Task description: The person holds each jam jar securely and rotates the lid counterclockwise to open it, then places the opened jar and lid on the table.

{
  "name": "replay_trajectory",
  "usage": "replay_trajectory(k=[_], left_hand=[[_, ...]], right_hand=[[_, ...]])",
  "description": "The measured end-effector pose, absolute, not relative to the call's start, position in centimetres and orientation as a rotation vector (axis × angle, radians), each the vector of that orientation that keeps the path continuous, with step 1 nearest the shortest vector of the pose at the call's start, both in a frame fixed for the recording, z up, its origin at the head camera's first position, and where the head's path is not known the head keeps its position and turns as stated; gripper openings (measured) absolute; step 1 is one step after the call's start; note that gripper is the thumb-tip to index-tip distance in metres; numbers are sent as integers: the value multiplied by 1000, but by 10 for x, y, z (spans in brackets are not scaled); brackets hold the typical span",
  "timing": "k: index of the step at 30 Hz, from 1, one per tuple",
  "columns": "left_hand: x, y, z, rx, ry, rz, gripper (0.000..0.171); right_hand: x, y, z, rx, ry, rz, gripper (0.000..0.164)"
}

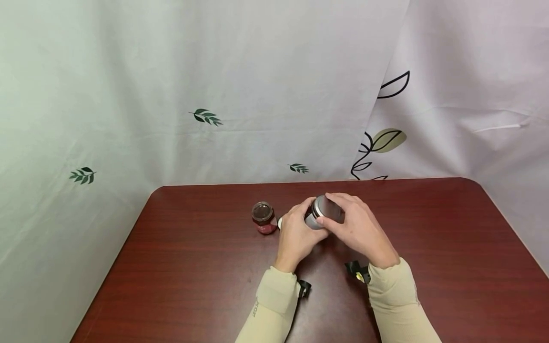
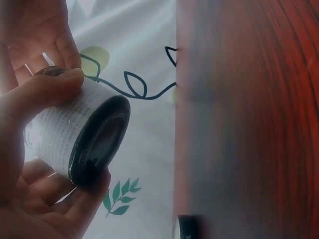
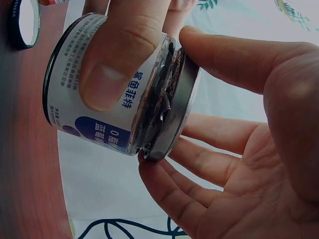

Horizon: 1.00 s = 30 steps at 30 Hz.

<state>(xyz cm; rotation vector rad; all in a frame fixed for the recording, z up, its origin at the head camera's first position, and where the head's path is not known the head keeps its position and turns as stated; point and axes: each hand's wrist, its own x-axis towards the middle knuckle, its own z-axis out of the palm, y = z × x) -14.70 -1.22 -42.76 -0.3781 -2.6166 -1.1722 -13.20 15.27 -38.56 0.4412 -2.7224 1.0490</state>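
My left hand [image 1: 296,238] grips a small glass jar [image 3: 70,99] round its body, holding it tipped on its side above the table. The jar has a white label with blue print and a dark base, which faces the camera in the left wrist view. With thumb and fingertips, my right hand [image 1: 360,228] holds the rim of the metal lid [image 3: 177,107]. That lid sits slightly askew at the mouth, and dark smears show along the neck. Left of my hands, an uncovered jar [image 1: 263,218] with dark contents and a red label stands upright.
A loose lid [image 3: 25,22], white inside with a black rim, lies on the reddish-brown wooden table [image 1: 193,276] beside the uncovered jar. White cloth [image 1: 257,85] with leaf prints hangs behind the table's far edge.
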Motion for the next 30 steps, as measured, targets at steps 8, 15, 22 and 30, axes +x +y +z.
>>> replay_trajectory(k=[8,15,22,30], left_hand=[[-145,-13,-427,-383,-2639,-1178,68],[-146,-14,-428,-388,-2640,-1165,68],[-146,-13,-428,-397,-2632,-1159,68],[-147,-13,-428,-411,-2633,-1140,68]], right_hand=[[-132,155,-387,477,-2724,1058,58],[-133,156,-387,524,-2722,1044,57],[-133,157,-385,550,-2735,1052,57],[-134,159,-385,571,-2741,1054,57]])
